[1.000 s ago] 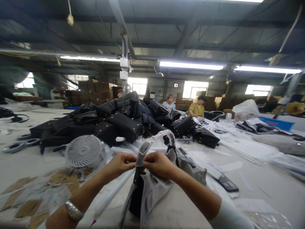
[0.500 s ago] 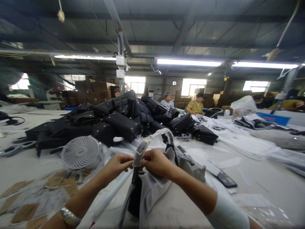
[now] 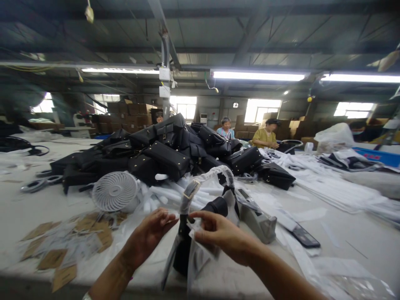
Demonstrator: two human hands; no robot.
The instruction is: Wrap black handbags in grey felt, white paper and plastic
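Observation:
A black handbag point(image 3: 183, 254) stands upright on the table in front of me, partly inside a thin whitish plastic cover. Its raised handle point(image 3: 191, 189) is wrapped in clear film, with a gold buckle near the left end. My right hand point(image 3: 218, 233) pinches a crumpled piece of white plastic film point(image 3: 194, 227) between thumb and fingers, just right of the handle's base. Left of that base, my left hand point(image 3: 153, 227) has its fingertips drawn together close to the strap; what they hold, if anything, is too small to make out.
A pile of black handbags point(image 3: 165, 160) rises behind. A white fan point(image 3: 115, 191) and brown cardboard tags point(image 3: 53, 258) lie left. At right are a dark phone-like device point(image 3: 303, 236), white sheets point(image 3: 331, 183) and a blue crate point(image 3: 375, 156). Co-workers point(image 3: 265, 135) sit beyond.
Both hands have moved slightly down from the buckle to the handle's base, and the left has come away from the strap. White film now shows in the right hand. The view has shifted left.

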